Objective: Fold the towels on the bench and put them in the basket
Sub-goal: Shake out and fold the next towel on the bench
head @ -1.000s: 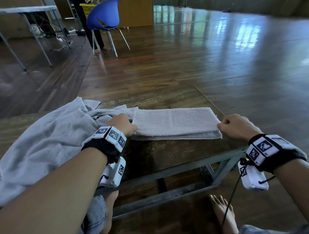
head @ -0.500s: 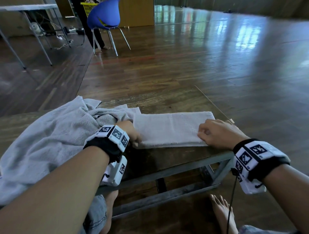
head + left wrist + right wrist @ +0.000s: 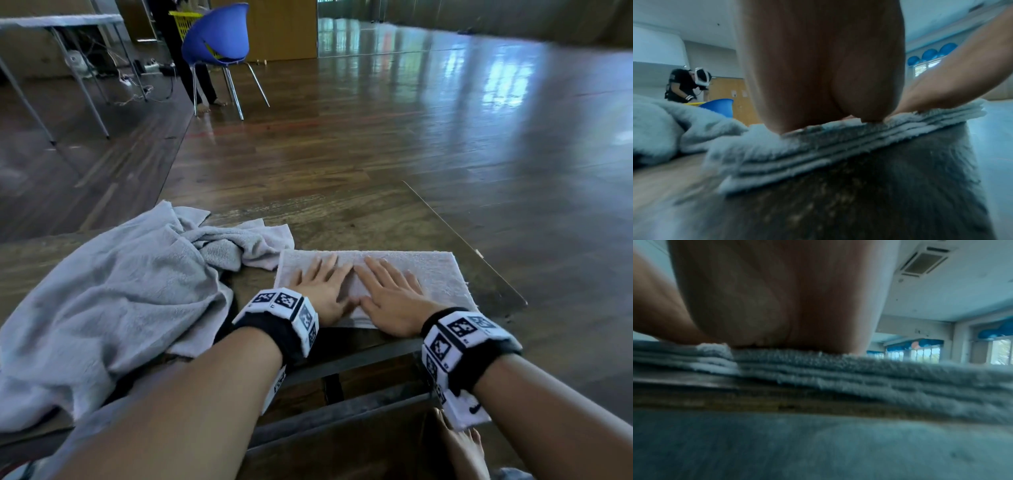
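A pale folded towel (image 3: 438, 274) lies flat on the wooden bench (image 3: 359, 226), near its right end. My left hand (image 3: 320, 284) and right hand (image 3: 390, 294) press side by side on its top, palms down, fingers straight. A crumpled grey towel (image 3: 120, 301) is heaped to the left on the bench. The left wrist view shows the folded towel (image 3: 818, 151) as several stacked layers under my palm. In the right wrist view the same layers of the towel (image 3: 879, 374) sit under my right palm. The yellow basket (image 3: 186, 20) shows far off behind the chair.
A blue chair (image 3: 219, 37) stands on the wooden floor ahead, with a person's legs (image 3: 185, 61) behind it. A grey table (image 3: 61, 24) with cables beneath is at far left. My bare foot (image 3: 462, 445) is under the bench's right end.
The towel was folded over to about half its length. My hands let go of its ends and now lie flat together on top of it.
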`<act>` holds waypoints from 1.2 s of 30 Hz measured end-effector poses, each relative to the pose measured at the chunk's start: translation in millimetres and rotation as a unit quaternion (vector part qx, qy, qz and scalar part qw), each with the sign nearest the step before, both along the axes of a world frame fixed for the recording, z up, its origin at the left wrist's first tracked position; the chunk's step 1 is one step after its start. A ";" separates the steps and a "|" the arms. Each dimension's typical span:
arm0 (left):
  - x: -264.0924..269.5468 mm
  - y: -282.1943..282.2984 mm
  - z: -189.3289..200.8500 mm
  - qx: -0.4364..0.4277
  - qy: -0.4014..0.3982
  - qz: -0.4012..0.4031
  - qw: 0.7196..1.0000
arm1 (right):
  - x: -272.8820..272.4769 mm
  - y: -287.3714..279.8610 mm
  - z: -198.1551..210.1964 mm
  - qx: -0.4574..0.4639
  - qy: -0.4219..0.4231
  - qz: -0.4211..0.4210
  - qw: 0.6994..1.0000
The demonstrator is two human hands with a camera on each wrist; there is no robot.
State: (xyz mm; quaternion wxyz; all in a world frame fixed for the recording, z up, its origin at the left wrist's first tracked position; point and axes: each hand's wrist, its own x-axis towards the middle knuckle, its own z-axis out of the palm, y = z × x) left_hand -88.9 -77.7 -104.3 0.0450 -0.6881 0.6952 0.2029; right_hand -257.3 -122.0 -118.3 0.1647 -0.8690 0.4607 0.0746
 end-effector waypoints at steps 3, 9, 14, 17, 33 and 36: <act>5.7 -0.2 -6.9 0.032 -0.008 -0.009 0.999 | -2.2 1.4 -5.8 0.005 -0.002 -0.015 1.000; 13.3 -1.3 -9.7 0.039 -0.028 -0.006 0.999 | -13.0 4.6 -12.5 -0.018 -0.021 -0.045 0.999; 17.7 -2.6 -14.7 0.028 -0.015 0.009 0.999 | -20.2 1.2 -16.9 -0.032 -0.026 -0.080 0.996; 20.3 -1.8 -15.7 0.021 0.000 0.028 0.999 | -27.6 -1.4 -18.9 -0.040 -0.031 -0.098 0.994; 39.9 2.5 -20.4 0.009 0.015 0.065 0.998 | -60.5 -8.5 -18.7 -0.082 -0.015 -0.186 0.979; 38.9 2.2 -21.7 0.004 0.012 0.071 0.997 | -61.2 -9.8 -13.8 -0.059 0.003 -0.197 0.979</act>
